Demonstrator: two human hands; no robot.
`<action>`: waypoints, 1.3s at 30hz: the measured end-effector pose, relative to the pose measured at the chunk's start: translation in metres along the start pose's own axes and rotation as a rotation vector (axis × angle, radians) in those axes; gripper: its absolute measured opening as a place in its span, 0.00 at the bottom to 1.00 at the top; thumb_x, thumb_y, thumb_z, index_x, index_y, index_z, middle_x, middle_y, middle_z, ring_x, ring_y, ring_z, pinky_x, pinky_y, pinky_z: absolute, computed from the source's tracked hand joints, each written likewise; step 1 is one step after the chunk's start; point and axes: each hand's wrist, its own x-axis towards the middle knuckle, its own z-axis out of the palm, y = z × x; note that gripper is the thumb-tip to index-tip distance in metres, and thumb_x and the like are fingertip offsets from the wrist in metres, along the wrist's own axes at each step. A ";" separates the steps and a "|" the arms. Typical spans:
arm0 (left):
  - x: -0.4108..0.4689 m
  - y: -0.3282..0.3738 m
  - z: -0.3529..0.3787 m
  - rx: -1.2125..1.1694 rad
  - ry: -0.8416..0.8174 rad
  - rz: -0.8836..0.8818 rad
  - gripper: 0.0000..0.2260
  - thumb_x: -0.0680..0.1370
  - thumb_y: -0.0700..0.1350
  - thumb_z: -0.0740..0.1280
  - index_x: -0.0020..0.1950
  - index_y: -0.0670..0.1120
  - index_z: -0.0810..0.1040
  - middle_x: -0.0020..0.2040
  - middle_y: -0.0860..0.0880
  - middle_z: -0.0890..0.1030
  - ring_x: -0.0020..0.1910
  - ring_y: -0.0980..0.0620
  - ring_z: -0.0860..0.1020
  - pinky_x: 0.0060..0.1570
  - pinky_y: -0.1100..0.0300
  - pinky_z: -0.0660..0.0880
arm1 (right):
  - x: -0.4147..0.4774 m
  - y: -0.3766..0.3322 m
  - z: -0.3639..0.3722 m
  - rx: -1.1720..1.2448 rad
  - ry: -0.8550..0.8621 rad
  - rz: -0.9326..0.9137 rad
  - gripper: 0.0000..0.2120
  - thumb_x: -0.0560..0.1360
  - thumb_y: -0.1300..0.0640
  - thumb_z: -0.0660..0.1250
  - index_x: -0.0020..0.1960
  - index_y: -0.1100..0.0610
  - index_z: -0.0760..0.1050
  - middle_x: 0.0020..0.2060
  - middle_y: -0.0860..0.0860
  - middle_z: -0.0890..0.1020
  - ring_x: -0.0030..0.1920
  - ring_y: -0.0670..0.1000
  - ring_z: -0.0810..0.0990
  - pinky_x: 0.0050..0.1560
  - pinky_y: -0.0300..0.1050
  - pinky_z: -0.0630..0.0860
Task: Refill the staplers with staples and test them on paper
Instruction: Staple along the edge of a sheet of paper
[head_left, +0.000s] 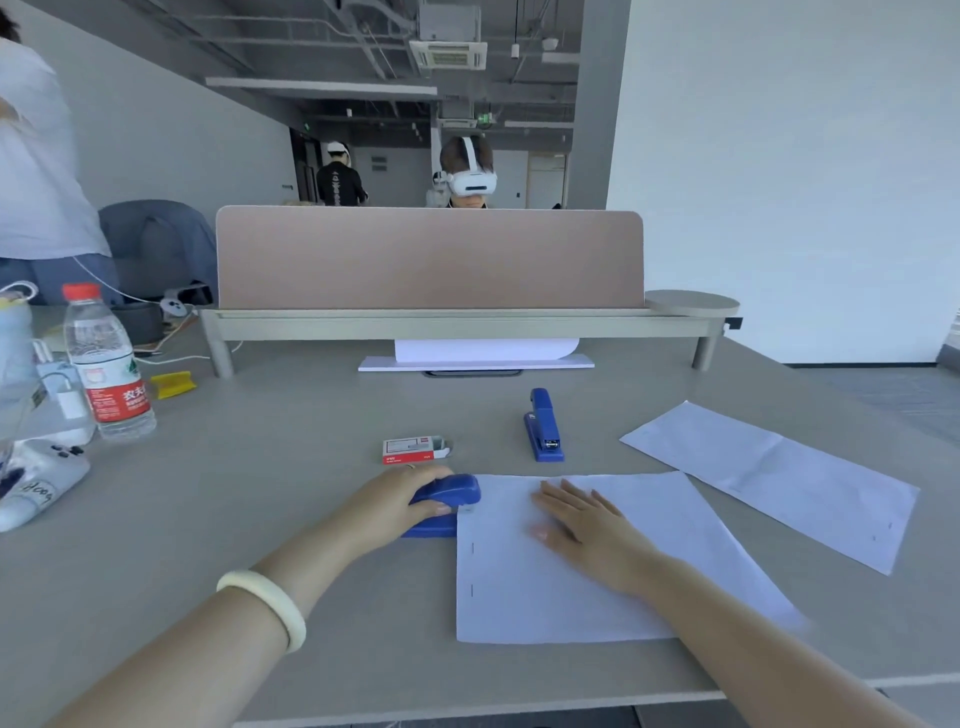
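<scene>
grey table (260, 493), stapler (543, 426), staple box (410, 449), papers (769, 478)

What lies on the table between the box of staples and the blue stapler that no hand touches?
In the head view, only bare table lies between the box of staples and that stapler.

The water bottle (109, 364) at the worktop's left carries a red label with white characters "农夫"; the rest of its print is too small to read. The red-and-white staple box (413, 449) bears print, illegible. A white object (36, 483) at far left shows handwriting, possibly "Hoog". A green ceiling sign (484, 119) is unreadable.
</scene>
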 end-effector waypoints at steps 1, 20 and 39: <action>0.002 -0.002 0.000 0.007 -0.013 -0.007 0.08 0.77 0.47 0.64 0.55 0.54 0.74 0.48 0.55 0.78 0.48 0.52 0.75 0.50 0.59 0.71 | 0.000 0.000 0.000 -0.002 -0.009 0.005 0.35 0.73 0.32 0.44 0.76 0.47 0.52 0.77 0.43 0.50 0.77 0.45 0.45 0.76 0.44 0.41; 0.058 0.030 0.013 -0.127 -0.192 -0.199 0.21 0.82 0.53 0.49 0.75 0.50 0.58 0.78 0.53 0.55 0.77 0.54 0.51 0.73 0.58 0.46 | 0.026 0.021 0.005 -0.066 0.079 -0.015 0.23 0.82 0.48 0.48 0.76 0.50 0.53 0.77 0.44 0.53 0.77 0.46 0.48 0.75 0.42 0.43; 0.065 0.023 0.034 0.381 -0.225 -0.104 0.21 0.82 0.45 0.44 0.76 0.48 0.52 0.78 0.52 0.50 0.77 0.55 0.44 0.74 0.59 0.43 | 0.028 0.023 0.009 -0.042 0.135 -0.016 0.48 0.62 0.33 0.27 0.76 0.50 0.54 0.77 0.44 0.53 0.77 0.45 0.48 0.73 0.39 0.40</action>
